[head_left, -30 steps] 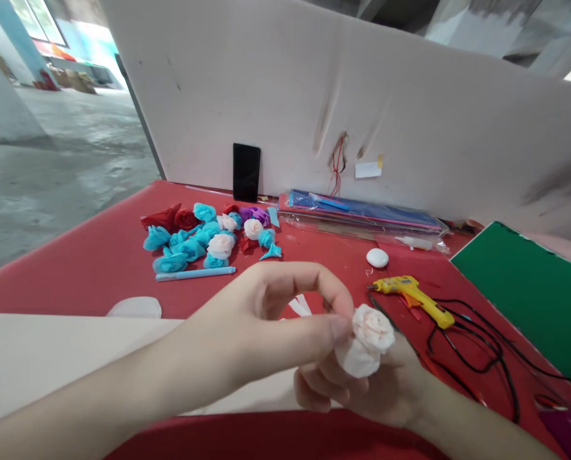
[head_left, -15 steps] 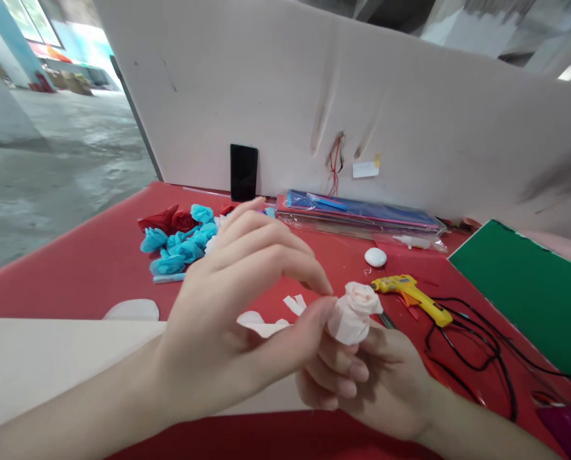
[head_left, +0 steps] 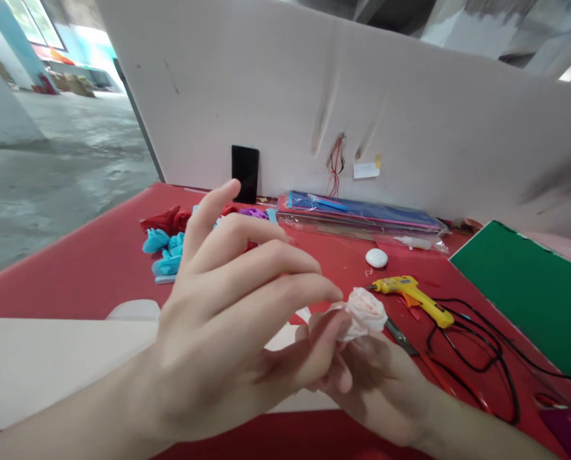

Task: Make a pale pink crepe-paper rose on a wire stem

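A pale pink-white paper rose point(head_left: 368, 308) sits between my two hands, its rolled centre turned up and its outer petal on the left. My right hand point(head_left: 379, 383) holds it from below, the fingers closed around its base. My left hand point(head_left: 237, 306) reaches over from the left, thumb and index finger closed at the outer petal, the other fingers raised and bent. The rose's lower end is hidden by my hands. A yellow hot glue gun point(head_left: 412, 299) lies to the right of the rose, and a utility knife point(head_left: 400, 335) rests just behind my right hand.
White paper point(head_left: 50, 370) lies across the red table's left front. Blue paper flowers point(head_left: 168, 265) and red ones point(head_left: 161, 220) are piled behind my left hand. A phone point(head_left: 246, 172) leans on the board. Black cable point(head_left: 499, 358), a white oval object point(head_left: 376, 258) and a green board point(head_left: 529, 287) are right.
My left hand has turned, raising its outer fingers, and its thumb has moved onto the rose's petal. The rose has tilted to the right in my right hand.
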The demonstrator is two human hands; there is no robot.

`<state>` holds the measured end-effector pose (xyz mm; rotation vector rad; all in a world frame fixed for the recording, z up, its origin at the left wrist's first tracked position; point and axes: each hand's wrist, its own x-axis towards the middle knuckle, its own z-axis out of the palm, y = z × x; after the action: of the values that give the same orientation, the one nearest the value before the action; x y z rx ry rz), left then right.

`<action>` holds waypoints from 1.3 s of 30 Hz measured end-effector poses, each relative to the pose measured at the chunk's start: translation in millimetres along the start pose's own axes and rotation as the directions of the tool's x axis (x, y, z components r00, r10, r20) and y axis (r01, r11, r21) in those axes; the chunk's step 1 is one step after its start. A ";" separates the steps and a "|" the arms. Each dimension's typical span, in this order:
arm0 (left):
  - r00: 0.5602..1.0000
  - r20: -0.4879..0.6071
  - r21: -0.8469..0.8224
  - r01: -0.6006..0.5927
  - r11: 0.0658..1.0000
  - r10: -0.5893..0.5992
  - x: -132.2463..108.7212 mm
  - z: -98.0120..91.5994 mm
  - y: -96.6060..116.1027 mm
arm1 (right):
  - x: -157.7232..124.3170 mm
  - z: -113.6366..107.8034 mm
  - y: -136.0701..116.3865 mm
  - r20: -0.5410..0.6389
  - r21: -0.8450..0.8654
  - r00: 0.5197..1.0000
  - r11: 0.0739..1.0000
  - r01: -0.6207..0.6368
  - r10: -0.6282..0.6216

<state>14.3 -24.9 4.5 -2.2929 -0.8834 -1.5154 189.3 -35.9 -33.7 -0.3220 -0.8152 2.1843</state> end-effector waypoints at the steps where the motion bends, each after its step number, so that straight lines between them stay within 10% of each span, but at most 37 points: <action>1: 1.000 0.024 0.000 0.009 1.000 -0.009 -0.4 0.3 -0.3 | 0.4 -0.9 0.6 0.001 -0.008 1.000 1.000 0.013 -0.013; 21: 0.983 -0.122 0.088 -0.129 0.988 0.139 -15.4 5.8 -3.6 | -0.7 -4.1 6.9 -0.097 -0.178 0.993 0.983 0.042 -0.060; 39: 0.996 -0.087 -0.016 -0.034 0.999 0.032 2.7 0.8 3.1 | -1.4 2.0 4.6 -0.116 -0.183 0.990 0.981 0.060 -0.082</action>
<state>17.5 -26.1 7.0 -2.2234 -0.8086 -1.6012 186.6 -40.2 -35.2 -0.5045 -0.9407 2.0078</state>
